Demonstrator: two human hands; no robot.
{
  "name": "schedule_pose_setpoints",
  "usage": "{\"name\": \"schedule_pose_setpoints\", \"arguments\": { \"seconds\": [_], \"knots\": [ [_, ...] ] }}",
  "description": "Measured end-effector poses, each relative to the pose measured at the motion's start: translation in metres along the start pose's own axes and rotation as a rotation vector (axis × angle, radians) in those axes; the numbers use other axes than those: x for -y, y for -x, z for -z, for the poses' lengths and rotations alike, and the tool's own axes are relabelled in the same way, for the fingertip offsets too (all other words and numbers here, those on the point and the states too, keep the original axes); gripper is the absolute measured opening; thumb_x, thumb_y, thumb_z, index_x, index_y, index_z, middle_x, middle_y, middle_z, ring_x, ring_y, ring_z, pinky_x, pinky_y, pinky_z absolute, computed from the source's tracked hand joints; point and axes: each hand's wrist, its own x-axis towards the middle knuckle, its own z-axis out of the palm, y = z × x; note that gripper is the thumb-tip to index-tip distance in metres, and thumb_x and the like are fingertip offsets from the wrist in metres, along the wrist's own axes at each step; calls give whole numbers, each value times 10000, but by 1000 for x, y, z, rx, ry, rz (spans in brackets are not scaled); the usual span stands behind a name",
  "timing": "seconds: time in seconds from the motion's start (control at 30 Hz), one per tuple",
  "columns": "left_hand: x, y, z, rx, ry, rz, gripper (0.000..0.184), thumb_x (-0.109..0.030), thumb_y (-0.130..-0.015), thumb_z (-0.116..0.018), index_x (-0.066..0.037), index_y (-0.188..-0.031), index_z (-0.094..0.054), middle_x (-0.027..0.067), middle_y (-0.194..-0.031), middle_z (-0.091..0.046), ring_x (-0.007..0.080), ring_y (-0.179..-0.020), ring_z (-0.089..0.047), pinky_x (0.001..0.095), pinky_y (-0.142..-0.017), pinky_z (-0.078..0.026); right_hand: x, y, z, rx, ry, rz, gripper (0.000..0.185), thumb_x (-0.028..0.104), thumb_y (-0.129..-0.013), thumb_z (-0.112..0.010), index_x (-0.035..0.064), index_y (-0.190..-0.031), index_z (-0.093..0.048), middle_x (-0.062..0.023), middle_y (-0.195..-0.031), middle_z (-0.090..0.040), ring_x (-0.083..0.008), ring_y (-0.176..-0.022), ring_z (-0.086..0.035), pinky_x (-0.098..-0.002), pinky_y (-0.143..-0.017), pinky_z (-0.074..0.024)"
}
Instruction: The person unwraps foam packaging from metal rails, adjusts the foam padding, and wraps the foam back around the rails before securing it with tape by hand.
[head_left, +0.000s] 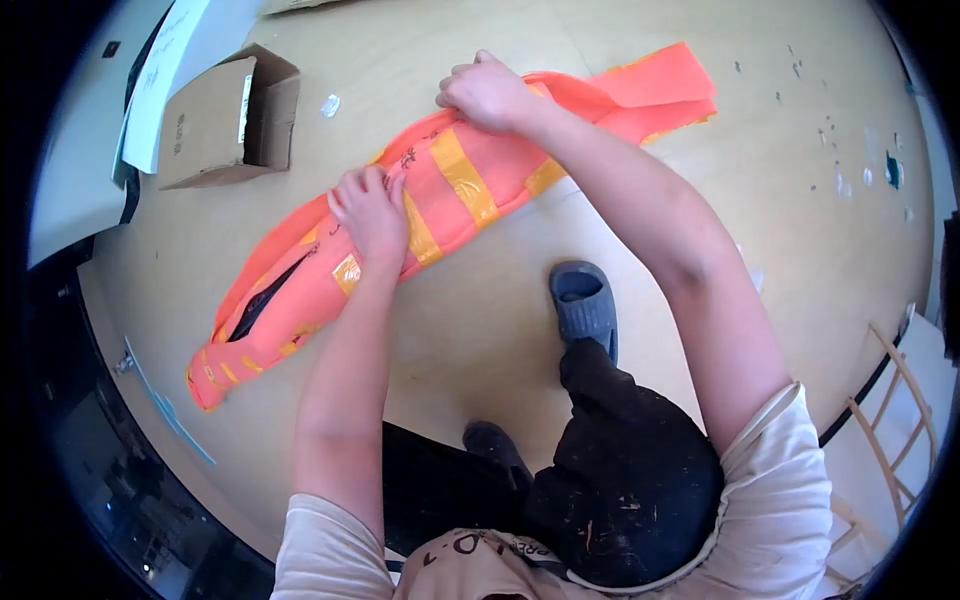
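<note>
Person at work above a pale floor (470, 320), seen from the head. At the far left of the frame, a white sheet (172, 95) bearing handwriting stands near the upper edge, and a thin blue-green strip (170, 418) lies lower down. Just right of the sheet, in the upper left, rests a cardboard box (215, 125), its open side facing right. The orange bundle (436, 195) runs obliquely from the left of the frame, below the box, to the upper right; near its lower-left end a black slit (268, 300) shows. A small clear scrap (330, 105) lies beside the box. Left of centre, the left hand (372, 215) grips the bundle's upper edge, fingers curled over it. Yellow tape (463, 178) crosses the bundle between the hands. At upper centre, the right hand (487, 92) is closed on the same edge farther along. Below and right of it, a grey slipper (585, 305) stands on the floor. The bundle's broad, flatter end lies at upper right; a wooden frame (895, 420) occupies the right margin
</note>
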Motion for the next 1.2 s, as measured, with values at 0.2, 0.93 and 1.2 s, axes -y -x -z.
{"name": "schedule_pose_setpoints", "arguments": {
  "seconds": [0.2, 0.93, 1.2],
  "knots": [
    [-9, 2, 7, -163, 161, -24, 443, -264, -913, -718, -105, -1305, -587, 88, -1260, -605, 286, -1209, -548, 547, -1108, -379, 38, 54, -9, -337, 74, 83, 84, 212, -861, -620, 138, -824, -633, -2, -871, -605, -193, -950, -614, -375, -834, -455],
    [-42, -10, -4, 126, 80, -126, 513, -55, -845, -614, -176, -1343, -592, 52, -1136, -588, 274, -1085, -555, 423, -935, -441, 64, 152, 82, -722, -281, -349, 218, 77, -716, -774, 73, -797, -572, -105, -765, -569, -341, -715, -596, -439, -613, -491],
    [-39, -9, -8, 123, 208, -92, 498, -187, -849, -687, -169, -1337, -588, 63, -1131, -585, 287, -1097, -545, 431, -960, -422, 143, 120, -17, -567, -142, -91, 157, 130, -723, -653, 78, -811, -535, -59, -870, -537, -222, -837, -576, -330, -620, -521]
  ]
}}
